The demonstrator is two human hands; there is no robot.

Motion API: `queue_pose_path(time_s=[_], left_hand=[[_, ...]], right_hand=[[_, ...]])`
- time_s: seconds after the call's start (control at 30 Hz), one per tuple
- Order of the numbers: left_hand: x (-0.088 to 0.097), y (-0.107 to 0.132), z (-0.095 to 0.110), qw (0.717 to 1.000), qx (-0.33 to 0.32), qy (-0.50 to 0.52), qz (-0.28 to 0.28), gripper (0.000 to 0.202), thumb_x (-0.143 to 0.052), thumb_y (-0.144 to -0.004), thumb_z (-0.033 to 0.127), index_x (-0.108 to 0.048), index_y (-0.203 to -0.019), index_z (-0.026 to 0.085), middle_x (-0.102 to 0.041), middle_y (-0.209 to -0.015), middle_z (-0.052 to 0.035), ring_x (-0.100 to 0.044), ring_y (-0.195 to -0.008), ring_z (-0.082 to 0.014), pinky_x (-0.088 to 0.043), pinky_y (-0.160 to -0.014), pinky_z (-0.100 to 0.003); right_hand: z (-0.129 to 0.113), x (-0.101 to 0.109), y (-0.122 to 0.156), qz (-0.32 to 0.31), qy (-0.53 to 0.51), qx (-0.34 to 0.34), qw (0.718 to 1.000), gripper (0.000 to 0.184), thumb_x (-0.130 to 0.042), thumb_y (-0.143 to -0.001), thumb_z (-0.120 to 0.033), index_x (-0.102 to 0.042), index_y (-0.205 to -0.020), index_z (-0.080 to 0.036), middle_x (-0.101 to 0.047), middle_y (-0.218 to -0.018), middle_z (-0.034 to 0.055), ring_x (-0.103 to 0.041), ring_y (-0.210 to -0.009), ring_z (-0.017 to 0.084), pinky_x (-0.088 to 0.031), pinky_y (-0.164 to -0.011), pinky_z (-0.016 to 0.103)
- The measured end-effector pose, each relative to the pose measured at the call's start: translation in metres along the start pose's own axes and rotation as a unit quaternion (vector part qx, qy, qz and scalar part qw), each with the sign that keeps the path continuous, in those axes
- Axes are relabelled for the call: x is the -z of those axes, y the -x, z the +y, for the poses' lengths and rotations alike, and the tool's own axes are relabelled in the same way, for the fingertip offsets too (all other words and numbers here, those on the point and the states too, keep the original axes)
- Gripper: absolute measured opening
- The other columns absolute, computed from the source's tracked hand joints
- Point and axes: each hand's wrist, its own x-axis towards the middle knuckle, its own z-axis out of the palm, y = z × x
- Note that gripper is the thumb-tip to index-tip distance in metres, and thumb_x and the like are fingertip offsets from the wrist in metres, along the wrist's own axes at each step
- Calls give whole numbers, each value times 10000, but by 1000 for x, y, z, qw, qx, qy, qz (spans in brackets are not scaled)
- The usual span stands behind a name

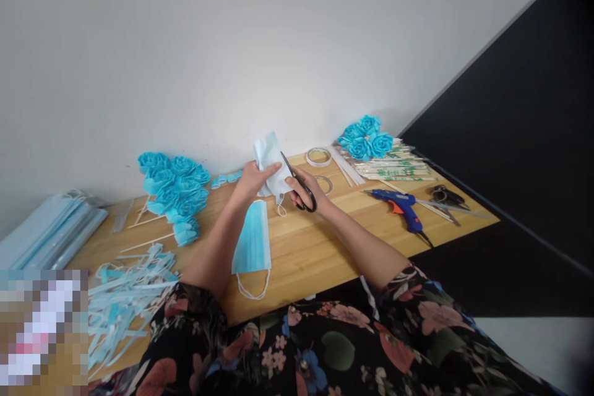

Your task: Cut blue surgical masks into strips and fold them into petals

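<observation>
Bare table (315,247) lies open between the flat mask (253,241) and the glue gun (401,205). Flowers (176,192) and scraps (130,297) crowd the left; 2 tape rolls (318,164) sit behind.

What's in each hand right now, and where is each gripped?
The left hand pinches a pale blue mask near its lower edge. The right hand holds black scissors by the handle loops, blades against the mask.

Glue gun (401,205), flowers (174,189), tape (318,156), perhaps pliers (443,195).
</observation>
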Motion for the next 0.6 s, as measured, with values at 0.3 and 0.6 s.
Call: queue_pose_path(time_s=[0.3,0.6], left_hand=[[7,-4,3,997,-32,54,43,516,-881,-560,484,-700,-851,98,-702,-768,-52,-604,-691,-165,-464,-669,-273],[2,5,13,998,-23,45,39,532,-879,-511,486,-703,-831,99,-716,-764,-68,-642,-734,-210,-491,-683,-297]], right_hand=[[2,0,-1,-37,22,-17,999,784,-635,-842,-632,-506,-1424,-122,-517,-483,-89,-420,-368,68,-403,-422,196],[5,3,-1,-71,30,10,997,787,-559,-857,-720,-476,-1391,-147,-540,-615,-56,-440,-456,77,-343,-439,206]])
